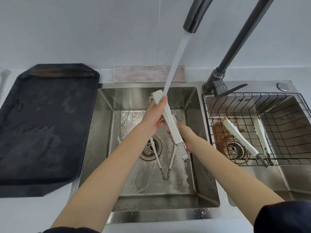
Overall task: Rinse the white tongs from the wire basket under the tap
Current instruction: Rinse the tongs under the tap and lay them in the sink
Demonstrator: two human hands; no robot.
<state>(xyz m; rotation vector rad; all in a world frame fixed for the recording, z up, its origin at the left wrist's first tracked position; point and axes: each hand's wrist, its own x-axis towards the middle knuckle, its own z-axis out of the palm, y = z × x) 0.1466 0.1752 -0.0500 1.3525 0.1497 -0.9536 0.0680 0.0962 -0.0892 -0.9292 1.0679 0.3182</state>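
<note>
White tongs (170, 120) are held over the left sink basin (193, 101), tips up and away from me, with the water stream (175, 61) from the dark tap (193, 19) falling on their upper end. My left hand (155, 118) grips the upper half. My right hand (186, 134) holds the lower part near the metal hinge end. The wire basket (286, 132) sits in the right basin and holds two more white tongs (239, 135), (261, 133).
Another thin pair of tongs (165, 158) lies on the left basin floor beside the drain (150, 147). A black tray (42, 123) rests on the counter at left. A pinkish cloth (149, 74) lies behind the sink. Brown residue stains the right basin.
</note>
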